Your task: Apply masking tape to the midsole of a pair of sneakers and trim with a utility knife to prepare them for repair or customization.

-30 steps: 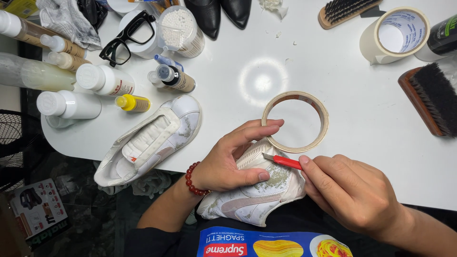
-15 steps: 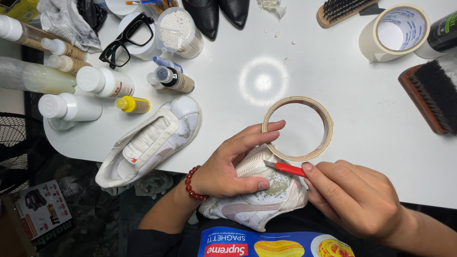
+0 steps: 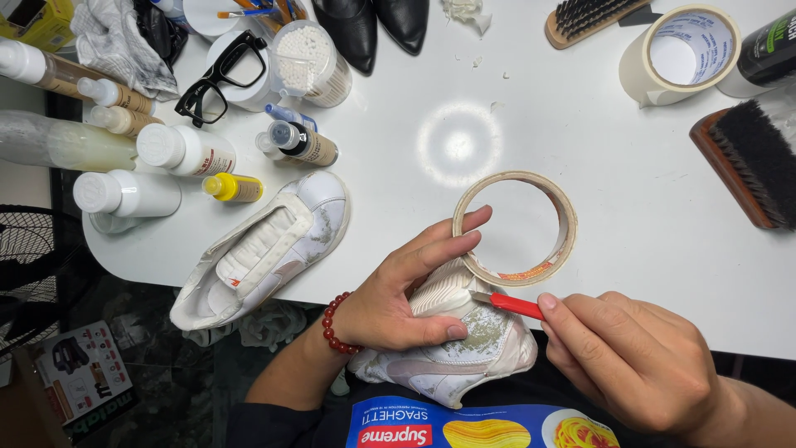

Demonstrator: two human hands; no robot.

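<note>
My left hand [image 3: 398, 286] grips a dirty white sneaker [image 3: 464, 353] at the table's near edge, thumb pressed on its stained toe, fingers lying over the top. My right hand [image 3: 630, 361] holds a small red-handled tool [image 3: 512, 304], its tip touching the shoe's ribbed upper. A roll of beige masking tape [image 3: 565, 228] lies flat on the table just beyond the shoe, touching my left fingertips. A red bead bracelet [image 3: 332, 325] circles my left wrist.
A second white sneaker [image 3: 265, 249] lies at the table's left edge. Several bottles [image 3: 178, 149], black glasses [image 3: 217, 75], a cotton-swab jar [image 3: 311, 50], black shoes [image 3: 373, 25], brushes [image 3: 746, 162] and a larger tape roll [image 3: 680, 54] ring the white table [image 3: 580, 133].
Both hands and the sneaker hold nearly the same position; the red tool's tip has shifted slightly along the shoe's upper. The view has moved a little.
</note>
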